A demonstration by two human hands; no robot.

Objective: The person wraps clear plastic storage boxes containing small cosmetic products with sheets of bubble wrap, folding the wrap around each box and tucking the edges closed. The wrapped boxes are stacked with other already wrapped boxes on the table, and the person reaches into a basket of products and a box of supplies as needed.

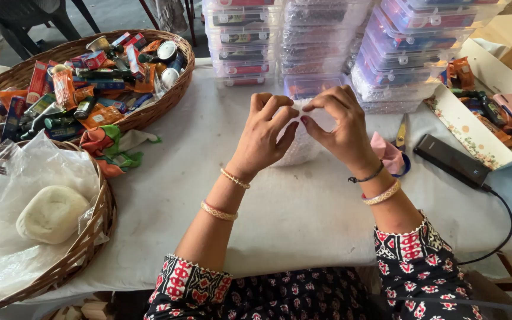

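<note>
The person sits at a white table (pixel 303 219). Both hands are up in the middle, close together. The left hand (pixel 265 139) and the right hand (pixel 342 127) pinch the top of a small white pouch (pixel 300 148) with their fingertips. The pouch sits on the table, mostly hidden behind the hands.

A round basket (pixel 167 104) full of little colourful packets is at the back left. A second basket (pixel 93 237) lined with clear plastic holds a pale round lump (pixel 51 213). Stacks of clear plastic boxes (pixel 327 41) stand behind the hands. A black device (pixel 451 160) with a cord lies at the right.
</note>
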